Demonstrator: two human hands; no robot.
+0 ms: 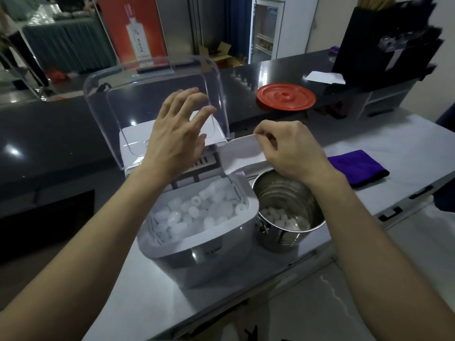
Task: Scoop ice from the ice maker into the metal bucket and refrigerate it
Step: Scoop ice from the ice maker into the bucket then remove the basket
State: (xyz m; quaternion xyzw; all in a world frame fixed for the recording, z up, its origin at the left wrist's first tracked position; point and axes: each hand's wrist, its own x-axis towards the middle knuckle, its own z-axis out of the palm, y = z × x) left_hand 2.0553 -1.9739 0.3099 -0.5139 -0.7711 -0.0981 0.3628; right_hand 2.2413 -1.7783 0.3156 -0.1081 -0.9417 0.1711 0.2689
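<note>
Right hand [293, 153] pinches the back edge of the white plastic ice scoop [243, 153], thumb and curled fingers closed on it. The scoop's mouth points away from the grip, toward the white countertop ice maker [197, 257]. I can't tell whether it's loaded.

Left hand [177, 136] is open with fingers spread, just across from the grip, up at the clear plastic hinged lid [110, 114], which is raised. Can't tell if the fingers actually touch it.

The round shiny metal bucket [290, 239] sits directly below the grip, touching or just beside the ice maker. There's a thin layer of ice pieces [283, 217] in its bottom. The ice maker's bin, below and to the left of the grip, is heaped with ice cubes [197, 212].

Judgement: mid-scooping, more loads needed.

Risks:
- The edge pinch is shallow. A wet scoop carrying ice could twist or slip out.
- Cubes could drop into the seam between the ice maker and the bucket, or onto the grey counter [246, 291].
- The lid may swing down onto the scoop hand if it isn't self-holding and the left hand leaves.
- The right wrist is low over the bucket rim and could nudge the bucket.

The purple folded cloth [357, 168] lies beyond the grip on its outer side, near enough to catch strays.
</note>
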